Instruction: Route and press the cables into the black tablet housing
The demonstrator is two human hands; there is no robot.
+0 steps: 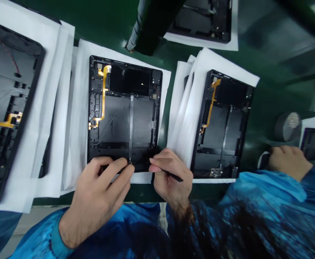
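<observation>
A black tablet housing [117,133] with its inside facing up lies on white sheets in front of me. A yellow flex cable [104,97] runs down its left side, and a dark ribbon cable [131,126] crosses its middle lengthwise. My left hand [100,190] rests over the housing's lower edge, fingertips pressed at the ribbon's lower end; what they hold, if anything, is hidden. At the lower right corner my right hand [172,174] is closed around a thin black tweezers-like tool [173,176], its tip concealed by the fingers.
Similar tablet housings lie on paper at the left [25,82], right [214,144] and top [203,21]. A dark post [149,28] stands behind mine. At the right are a round dark container [288,126] and another person's hand [289,162] in a blue sleeve.
</observation>
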